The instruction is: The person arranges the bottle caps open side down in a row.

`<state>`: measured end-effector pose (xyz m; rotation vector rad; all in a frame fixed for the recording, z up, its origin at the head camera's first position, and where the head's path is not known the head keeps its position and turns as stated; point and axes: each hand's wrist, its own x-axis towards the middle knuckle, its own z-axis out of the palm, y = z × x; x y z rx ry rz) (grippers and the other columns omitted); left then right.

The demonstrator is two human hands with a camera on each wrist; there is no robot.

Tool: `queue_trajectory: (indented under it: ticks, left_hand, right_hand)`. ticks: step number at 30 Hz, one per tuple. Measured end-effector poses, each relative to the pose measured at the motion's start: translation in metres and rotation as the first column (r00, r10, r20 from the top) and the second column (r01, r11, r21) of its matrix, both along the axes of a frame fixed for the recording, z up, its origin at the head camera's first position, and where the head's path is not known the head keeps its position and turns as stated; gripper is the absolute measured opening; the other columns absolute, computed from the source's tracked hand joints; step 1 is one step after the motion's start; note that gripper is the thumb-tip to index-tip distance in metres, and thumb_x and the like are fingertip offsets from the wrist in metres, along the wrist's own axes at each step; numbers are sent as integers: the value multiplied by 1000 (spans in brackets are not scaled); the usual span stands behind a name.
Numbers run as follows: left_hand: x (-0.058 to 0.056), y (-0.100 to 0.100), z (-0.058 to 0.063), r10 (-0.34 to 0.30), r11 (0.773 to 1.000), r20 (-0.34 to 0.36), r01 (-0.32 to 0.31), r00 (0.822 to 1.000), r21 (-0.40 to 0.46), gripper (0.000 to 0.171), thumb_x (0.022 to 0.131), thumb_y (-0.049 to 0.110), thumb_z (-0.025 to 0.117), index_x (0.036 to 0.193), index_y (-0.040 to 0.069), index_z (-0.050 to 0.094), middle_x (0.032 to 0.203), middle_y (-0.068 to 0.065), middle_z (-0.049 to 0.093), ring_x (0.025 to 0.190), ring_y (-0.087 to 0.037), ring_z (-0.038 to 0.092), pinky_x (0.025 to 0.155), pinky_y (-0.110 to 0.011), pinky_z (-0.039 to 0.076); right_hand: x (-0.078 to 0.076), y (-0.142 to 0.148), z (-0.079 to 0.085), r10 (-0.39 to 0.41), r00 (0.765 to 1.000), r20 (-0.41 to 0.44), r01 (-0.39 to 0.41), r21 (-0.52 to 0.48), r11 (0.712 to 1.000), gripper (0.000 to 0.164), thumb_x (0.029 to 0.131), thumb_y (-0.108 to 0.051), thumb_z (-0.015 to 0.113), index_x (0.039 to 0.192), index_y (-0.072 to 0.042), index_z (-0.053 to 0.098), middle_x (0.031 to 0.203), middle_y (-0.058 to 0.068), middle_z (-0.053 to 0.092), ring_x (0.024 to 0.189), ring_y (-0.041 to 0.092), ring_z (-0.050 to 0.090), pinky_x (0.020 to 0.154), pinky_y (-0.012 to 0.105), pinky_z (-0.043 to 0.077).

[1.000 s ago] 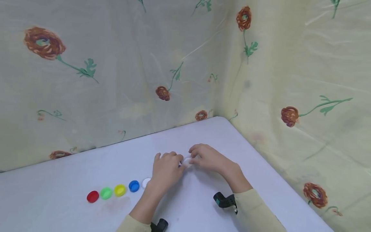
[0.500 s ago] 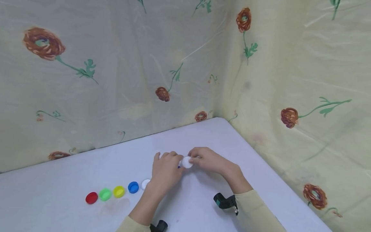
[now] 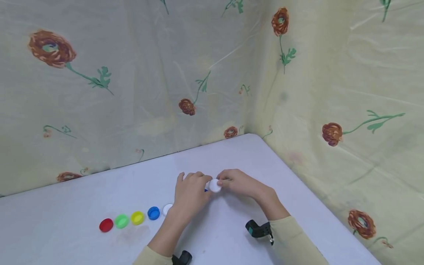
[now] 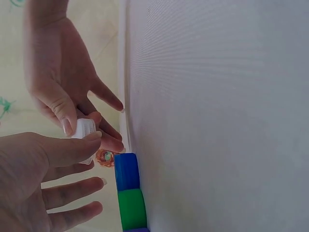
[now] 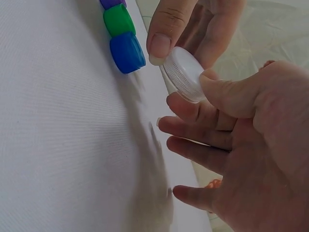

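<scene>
A white bottle cap (image 5: 185, 72) with a ridged rim is held above the table between both hands. My right hand (image 3: 241, 183) pinches one edge between thumb and fingertips, its other fingers spread in the right wrist view. My left hand (image 3: 192, 191) is at the opposite edge, its thumb (image 4: 72, 147) on the rim and its fingers behind. In the head view the cap's flat white face shows. Just past the left hand, a blue cap (image 5: 127, 52) and a green cap (image 5: 119, 20) stand on the table, mostly hidden from the head view.
Left of the left forearm runs a row of caps: red (image 3: 106, 225), green (image 3: 121, 221), yellow (image 3: 137, 218), blue (image 3: 154, 213) and white (image 3: 167, 209). A purple cap (image 5: 113, 3) adjoins the green one. Flowered sheeting (image 3: 149, 92) rises behind the white table (image 3: 265, 158).
The right hand's fingers have closed onto the white bottle cap, which has turned its flat face towards the head camera. The left hand has stayed almost where it was.
</scene>
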<state>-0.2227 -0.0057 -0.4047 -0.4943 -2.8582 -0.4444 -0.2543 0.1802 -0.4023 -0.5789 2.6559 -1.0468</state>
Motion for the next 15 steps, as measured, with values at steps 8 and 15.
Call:
queue_trajectory:
  ticks: [8,15]
  left_hand:
    - [-2,-1,3,-7,1000,-21,8,1000,21,36,81,26,83,115,20,74,113,-3,75,109,-29,68,110,-66,35]
    - [-1,-4,-2,-12,999,-18,13,1000,33,34,80,29,83,112,20,75,109,-3,76,106,-28,69,108,-66,36]
  right_hand:
    - [-3,-1,2,-2,1000,2,2,-37,999,26,100,-20,55,110,-4,72,118,9,70,111,23,60,100,45,47]
    - [-4,-3,-5,3,1000,5,-2,-45,999,25,99,-20,56,105,-4,74,123,11,69,118,29,60,103,49,46]
